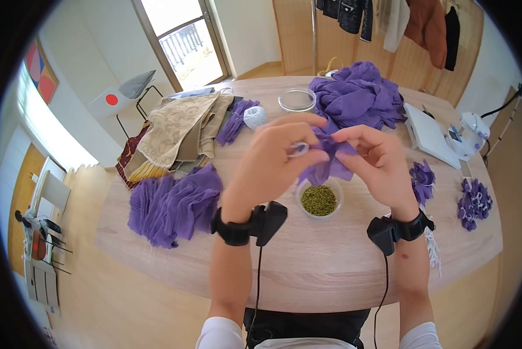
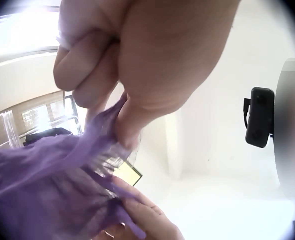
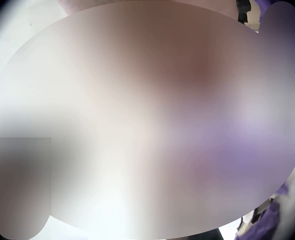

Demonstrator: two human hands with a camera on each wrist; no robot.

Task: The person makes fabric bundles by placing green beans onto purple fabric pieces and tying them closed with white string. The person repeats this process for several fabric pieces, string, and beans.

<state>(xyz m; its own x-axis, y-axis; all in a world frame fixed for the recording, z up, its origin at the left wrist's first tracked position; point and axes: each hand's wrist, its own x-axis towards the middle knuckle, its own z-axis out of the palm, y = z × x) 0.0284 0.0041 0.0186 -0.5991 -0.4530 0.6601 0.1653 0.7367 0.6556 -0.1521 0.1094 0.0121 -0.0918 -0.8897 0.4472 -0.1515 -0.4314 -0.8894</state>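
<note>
A thin piece of purple cloth (image 1: 333, 168) hangs between my two raised hands. My left hand (image 1: 275, 157) pinches it between thumb and fingers, and a whitish ring-shaped item (image 1: 298, 149) shows against its curled fingers. On the other side, my right hand (image 1: 377, 163) pinches the cloth with thumb and index finger. Loose folds of the purple cloth (image 2: 52, 175) spread below the left hand in the left wrist view. Beneath the hands stands a clear round tub of small green beans (image 1: 319, 200). The right wrist view is mostly blurred over.
A large purple cloth heap (image 1: 357, 96) and a clear round dish (image 1: 297, 100) lie at the back. Folded fabrics (image 1: 179, 131), white string ball (image 1: 255, 117) and gathered purple cloth (image 1: 176, 206) are left. Tied purple bundles (image 1: 475, 203) and a white machine (image 1: 467, 136) stand right.
</note>
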